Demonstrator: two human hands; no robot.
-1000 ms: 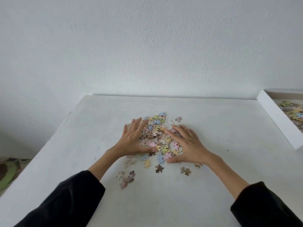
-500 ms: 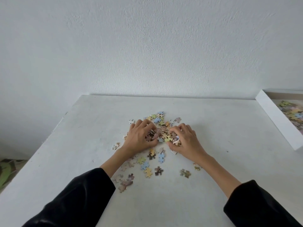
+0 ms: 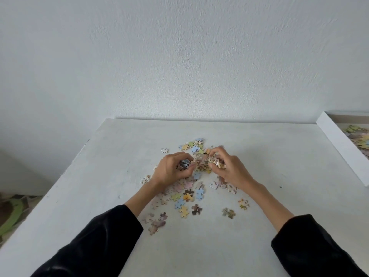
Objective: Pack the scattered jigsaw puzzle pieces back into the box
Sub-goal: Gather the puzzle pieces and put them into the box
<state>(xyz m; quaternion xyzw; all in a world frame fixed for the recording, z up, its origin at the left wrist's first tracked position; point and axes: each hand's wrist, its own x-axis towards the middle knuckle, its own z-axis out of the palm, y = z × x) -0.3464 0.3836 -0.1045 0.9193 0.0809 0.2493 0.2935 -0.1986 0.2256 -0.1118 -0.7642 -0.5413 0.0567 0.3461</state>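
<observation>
The white wall fills the view behind the worktop's far edge. The white worktop carries everything. Past its left edge, a green and brown mat lies on the floor.

The box sits at the far right corner, open, its long white wall turned to me. Some pieces lie inside it already. It is well apart from my hands.

My black sleeves come in from the near edge.

My left hand is curled round a clump of pieces, fingers closed over them. My right hand is curled the same way on another clump, which shows between thumb and fingers. Both hands sit side by side in the middle of the worktop, knuckles out.

The rest of the pieces spread around and under my hands: a small heap toward the far edge, more scattered toward me. One white piece lies alone to the left of the heap.
</observation>
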